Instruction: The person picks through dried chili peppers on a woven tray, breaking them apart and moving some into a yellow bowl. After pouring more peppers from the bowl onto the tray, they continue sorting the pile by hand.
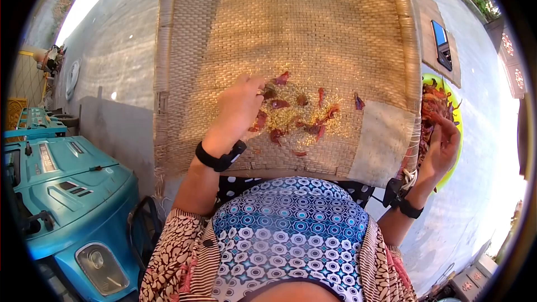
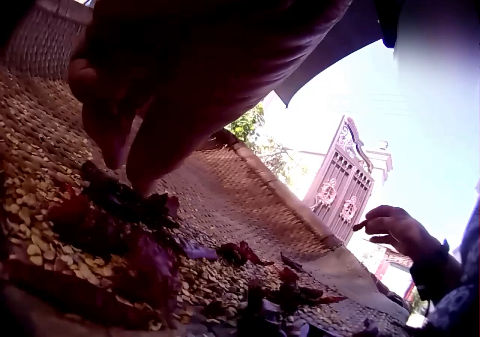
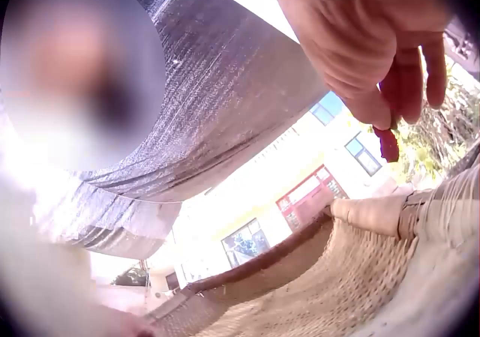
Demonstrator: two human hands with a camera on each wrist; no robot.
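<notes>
Dried red chili pieces (image 1: 278, 103) and pale yellow seeds (image 1: 291, 120) lie scattered over a large woven tray (image 1: 240, 33) in front of me. My left hand (image 1: 238, 106) reaches down over them, its finger and thumb tips bent together at a dark chili piece (image 2: 124, 198) among the seeds. On the right, a bright green basin (image 1: 457, 148) holds a heap of dried chilies (image 1: 433, 103). Over that basin my right hand (image 1: 444, 145) pinches a small red chili piece (image 3: 387, 143) between thumb and fingers. Black bands circle both wrists.
A pale patch (image 1: 383, 140) covers the tray's near right corner. Beyond its right rim a phone (image 1: 441, 45) lies on a brown mat (image 1: 428, 14). A turquoise vehicle (image 1: 67, 190) stands to the left on the grey floor (image 1: 117, 78).
</notes>
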